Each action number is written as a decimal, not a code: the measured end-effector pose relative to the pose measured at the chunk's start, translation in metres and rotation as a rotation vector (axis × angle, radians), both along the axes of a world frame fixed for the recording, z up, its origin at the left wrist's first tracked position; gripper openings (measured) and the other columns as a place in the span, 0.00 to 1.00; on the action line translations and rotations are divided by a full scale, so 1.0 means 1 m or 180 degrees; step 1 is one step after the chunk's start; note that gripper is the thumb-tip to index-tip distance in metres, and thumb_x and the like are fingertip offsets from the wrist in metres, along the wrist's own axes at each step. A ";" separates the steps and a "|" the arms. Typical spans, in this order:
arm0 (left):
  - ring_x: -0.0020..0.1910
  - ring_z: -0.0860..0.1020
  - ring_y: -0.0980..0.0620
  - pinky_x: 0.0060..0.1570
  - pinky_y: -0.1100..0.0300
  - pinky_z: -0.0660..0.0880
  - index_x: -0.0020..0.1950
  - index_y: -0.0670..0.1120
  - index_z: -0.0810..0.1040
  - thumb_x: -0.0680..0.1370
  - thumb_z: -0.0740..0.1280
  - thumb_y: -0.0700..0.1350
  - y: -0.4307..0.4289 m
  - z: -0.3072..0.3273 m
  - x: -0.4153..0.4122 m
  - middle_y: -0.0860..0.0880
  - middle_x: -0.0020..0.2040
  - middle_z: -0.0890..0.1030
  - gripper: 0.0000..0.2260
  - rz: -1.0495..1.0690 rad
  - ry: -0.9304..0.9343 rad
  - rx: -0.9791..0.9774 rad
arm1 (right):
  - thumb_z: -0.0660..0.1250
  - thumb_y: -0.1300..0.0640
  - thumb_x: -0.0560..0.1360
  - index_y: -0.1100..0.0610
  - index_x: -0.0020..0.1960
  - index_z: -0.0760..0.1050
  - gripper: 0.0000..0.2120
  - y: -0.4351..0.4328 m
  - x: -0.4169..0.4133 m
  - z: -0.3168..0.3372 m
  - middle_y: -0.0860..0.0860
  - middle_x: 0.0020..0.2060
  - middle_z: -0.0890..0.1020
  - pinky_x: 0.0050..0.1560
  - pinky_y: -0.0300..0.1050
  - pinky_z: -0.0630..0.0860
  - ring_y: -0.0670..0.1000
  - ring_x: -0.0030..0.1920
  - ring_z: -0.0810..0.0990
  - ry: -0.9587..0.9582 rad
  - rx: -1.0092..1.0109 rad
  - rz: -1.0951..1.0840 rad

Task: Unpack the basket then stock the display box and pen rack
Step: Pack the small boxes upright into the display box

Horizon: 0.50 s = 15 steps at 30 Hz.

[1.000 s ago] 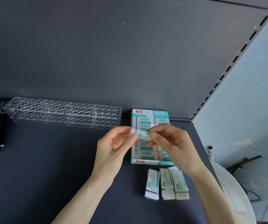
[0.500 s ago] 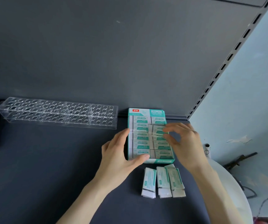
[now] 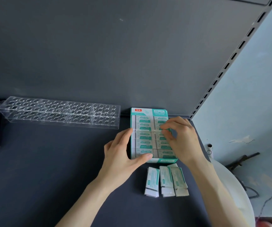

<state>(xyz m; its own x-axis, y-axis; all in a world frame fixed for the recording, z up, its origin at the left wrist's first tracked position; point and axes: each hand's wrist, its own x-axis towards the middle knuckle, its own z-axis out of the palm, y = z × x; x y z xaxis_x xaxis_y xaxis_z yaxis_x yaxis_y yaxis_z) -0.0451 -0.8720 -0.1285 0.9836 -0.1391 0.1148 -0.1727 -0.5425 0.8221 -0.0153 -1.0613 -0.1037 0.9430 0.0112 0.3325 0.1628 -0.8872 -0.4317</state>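
Eraser [image 3: 157, 126] now sits in the display box [image 3: 148, 111]; our right grip [image 3: 184, 138] pinches it, left grip [image 3: 120, 154] braces the box, fingers straight.

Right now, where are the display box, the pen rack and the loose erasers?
display box [image 3: 148, 111]: head view, on its teal back flap.
pen rack [image 3: 61, 114]: head view, on its perforated top face.
loose erasers [image 3: 165, 179]: head view, on the sleeve of the middle one of three.
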 end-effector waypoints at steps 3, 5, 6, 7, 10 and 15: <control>0.53 0.55 0.73 0.63 0.64 0.52 0.74 0.55 0.61 0.70 0.72 0.58 0.000 0.006 -0.002 0.68 0.63 0.61 0.36 -0.0038 0.0005 0.0007 | 0.69 0.64 0.73 0.59 0.50 0.81 0.07 0.001 -0.015 0.003 0.50 0.49 0.80 0.50 0.45 0.75 0.53 0.50 0.77 -0.0195 0.0347 0.0012; 0.51 0.56 0.81 0.65 0.62 0.56 0.72 0.54 0.64 0.70 0.71 0.57 0.001 0.013 -0.005 0.71 0.59 0.61 0.33 -0.0095 -0.0033 -0.0012 | 0.69 0.65 0.73 0.59 0.49 0.81 0.06 -0.001 -0.030 0.004 0.48 0.46 0.79 0.48 0.40 0.76 0.47 0.46 0.78 -0.0289 0.0615 0.0025; 0.56 0.57 0.81 0.67 0.59 0.58 0.71 0.53 0.66 0.70 0.71 0.57 0.001 0.016 -0.008 0.71 0.59 0.62 0.31 -0.0089 -0.0077 -0.0050 | 0.69 0.65 0.73 0.59 0.49 0.82 0.06 -0.003 -0.039 0.005 0.47 0.45 0.79 0.46 0.34 0.74 0.44 0.43 0.78 -0.0320 0.0725 -0.0002; 0.59 0.60 0.77 0.68 0.57 0.61 0.70 0.52 0.68 0.70 0.71 0.57 0.000 0.019 -0.013 0.69 0.60 0.64 0.30 -0.0051 -0.0137 -0.0095 | 0.69 0.66 0.73 0.58 0.48 0.82 0.06 -0.005 -0.048 0.004 0.46 0.43 0.80 0.44 0.28 0.72 0.42 0.42 0.78 -0.0338 0.0836 -0.0045; 0.61 0.68 0.61 0.64 0.52 0.67 0.63 0.49 0.74 0.71 0.71 0.55 -0.003 0.021 -0.037 0.58 0.60 0.70 0.23 0.0145 -0.0453 -0.0104 | 0.69 0.66 0.73 0.54 0.45 0.81 0.08 -0.009 -0.076 0.000 0.42 0.40 0.80 0.41 0.23 0.68 0.39 0.41 0.78 -0.0324 0.1174 -0.0173; 0.46 0.72 0.57 0.48 0.58 0.72 0.52 0.46 0.77 0.70 0.70 0.54 -0.016 0.011 -0.078 0.56 0.47 0.72 0.15 0.0423 -0.0684 0.0024 | 0.71 0.55 0.71 0.48 0.44 0.79 0.03 -0.008 -0.112 -0.015 0.42 0.37 0.77 0.37 0.25 0.69 0.41 0.39 0.77 0.0043 0.1480 -0.0252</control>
